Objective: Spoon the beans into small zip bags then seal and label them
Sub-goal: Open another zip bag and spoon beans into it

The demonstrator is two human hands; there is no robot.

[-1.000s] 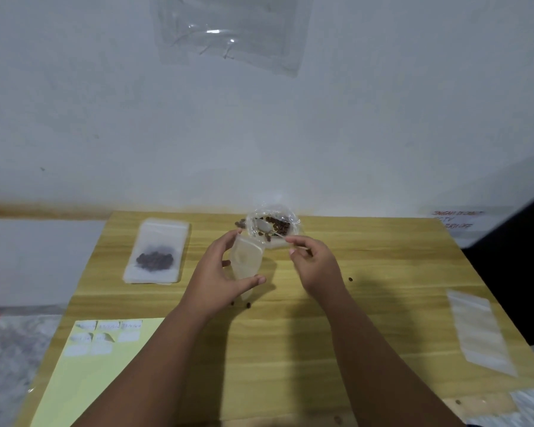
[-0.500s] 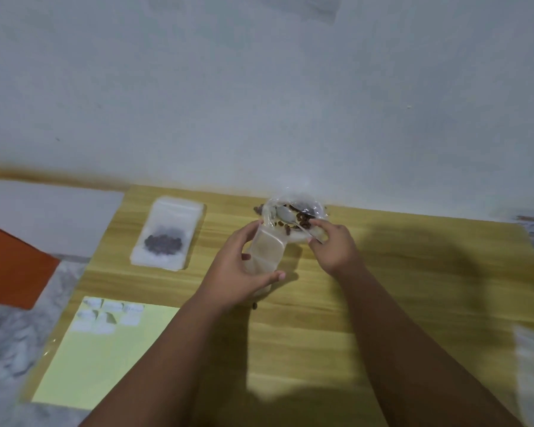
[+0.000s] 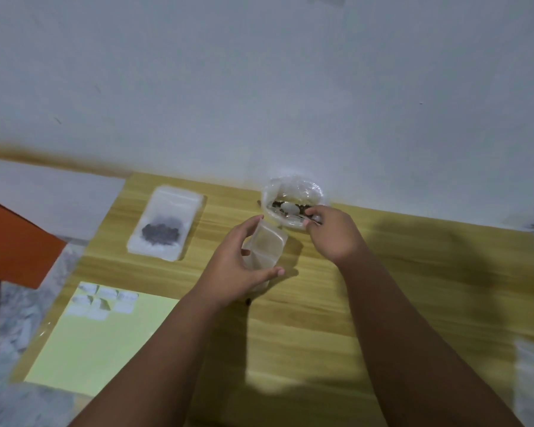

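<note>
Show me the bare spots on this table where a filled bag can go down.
Bare wood: right of the right hand up to the table edge, and the near middle between the forearms. Crowded: the far middle, where the left hand, small zip bag, spoon and open bean bag meet.

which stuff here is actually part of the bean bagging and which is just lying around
Job: small zip bag in left hand; spoon in right hand; open bag of beans; filled zip bag; white labels on yellow sheet.
Lying about: orange board at the left; loose bean on the wooden table.
</note>
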